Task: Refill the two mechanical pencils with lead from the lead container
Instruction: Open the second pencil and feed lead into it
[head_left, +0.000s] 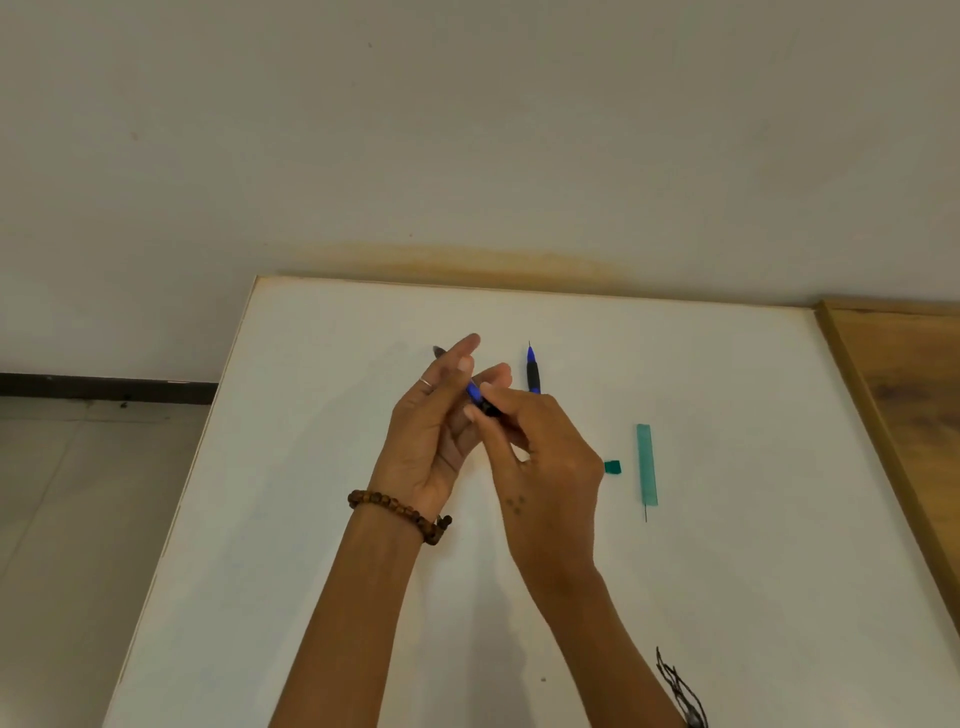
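Note:
My left hand (434, 431) holds a blue mechanical pencil (474, 391) above the white table (311, 519); its tip shows past my fingers at the upper left. My right hand (540, 467) pinches the pencil's dark back end. A second blue and black mechanical pencil (532, 370) lies on the table just beyond my right hand, tip pointing away. To the right lies the green lead container (647, 464), open, with a thin lead sticking out of its near end. Its small green cap (613, 466) sits beside my right hand.
The white table ends at a wall at the back. A wooden surface (904, 405) borders it on the right. Tiled floor (78, 493) lies beyond the table's left edge. A beaded bracelet (400, 514) circles my left wrist.

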